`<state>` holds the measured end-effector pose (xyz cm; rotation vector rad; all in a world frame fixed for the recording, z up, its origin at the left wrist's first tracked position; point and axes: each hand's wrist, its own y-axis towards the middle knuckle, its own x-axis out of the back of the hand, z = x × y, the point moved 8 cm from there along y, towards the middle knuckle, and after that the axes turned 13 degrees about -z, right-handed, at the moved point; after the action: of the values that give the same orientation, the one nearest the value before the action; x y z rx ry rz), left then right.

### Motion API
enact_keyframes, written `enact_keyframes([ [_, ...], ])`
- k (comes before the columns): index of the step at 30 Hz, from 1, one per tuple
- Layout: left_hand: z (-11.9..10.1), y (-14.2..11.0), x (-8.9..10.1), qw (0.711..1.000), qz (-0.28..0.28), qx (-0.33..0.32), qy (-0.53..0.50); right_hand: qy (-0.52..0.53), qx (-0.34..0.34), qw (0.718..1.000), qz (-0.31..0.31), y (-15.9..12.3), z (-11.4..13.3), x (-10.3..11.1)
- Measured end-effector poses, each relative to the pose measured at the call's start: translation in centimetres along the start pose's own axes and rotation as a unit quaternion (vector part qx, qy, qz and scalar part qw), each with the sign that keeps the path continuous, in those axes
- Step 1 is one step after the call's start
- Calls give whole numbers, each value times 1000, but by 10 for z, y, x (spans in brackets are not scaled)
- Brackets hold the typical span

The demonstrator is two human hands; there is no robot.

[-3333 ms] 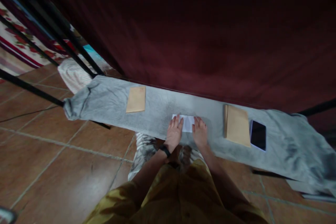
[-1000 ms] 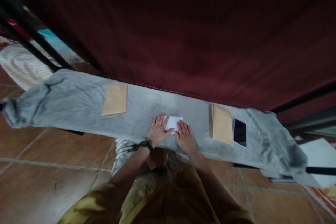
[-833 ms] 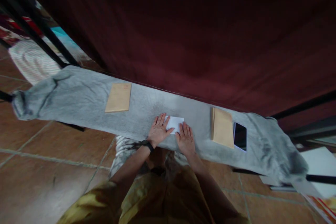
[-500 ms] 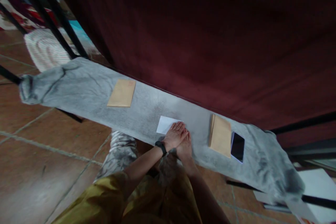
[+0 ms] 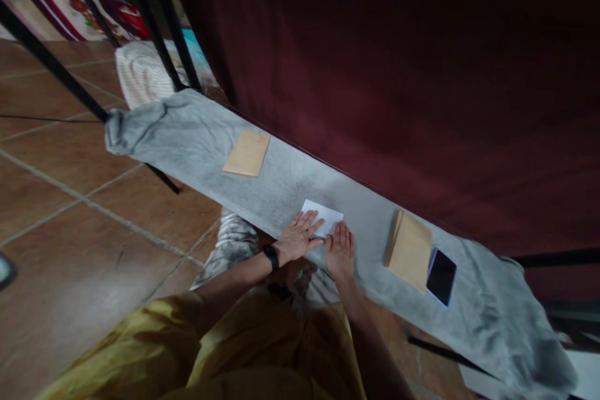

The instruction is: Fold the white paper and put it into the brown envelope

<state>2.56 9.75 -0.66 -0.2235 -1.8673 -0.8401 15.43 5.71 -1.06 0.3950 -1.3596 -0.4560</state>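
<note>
A white sheet of paper [image 5: 323, 210] lies on the grey cloth-covered bench in front of me. My left hand [image 5: 300, 234], with a black band on its wrist, rests flat over the paper's left near part, fingers spread apart. On the paper's right near corner lies my right hand [image 5: 340, 250], fingers stretched out and close together. Neither hand grips anything. The part of the paper under my fingers is hidden.
A brown envelope [image 5: 247, 153] lies to the left on the bench [image 5: 285, 169]. To the right are several stacked brown envelopes [image 5: 410, 250], with a dark-screened phone [image 5: 441, 277] beside them. A dark red curtain [image 5: 375, 106] hangs along the far edge.
My hands, stacked together at the paper's right end before, have come apart. The left has slid left across the paper, and the right now lies at its right corner. The view has shifted.
</note>
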Motion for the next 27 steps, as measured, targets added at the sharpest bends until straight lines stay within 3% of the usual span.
enact_keyframes([
  [10,-4,-7,17,999,25,-35,-7,20,90,996,16,-27,23,19],
  [17,-5,-8,16,998,58,-33,-12,7,74,997,15,-46,14,29],
  [21,-17,-2,7,995,87,-46,-31,14,57,998,7,-45,15,30],
  [27,-42,26,-23,990,115,-39,-70,14,57,998,17,-44,17,30],
])
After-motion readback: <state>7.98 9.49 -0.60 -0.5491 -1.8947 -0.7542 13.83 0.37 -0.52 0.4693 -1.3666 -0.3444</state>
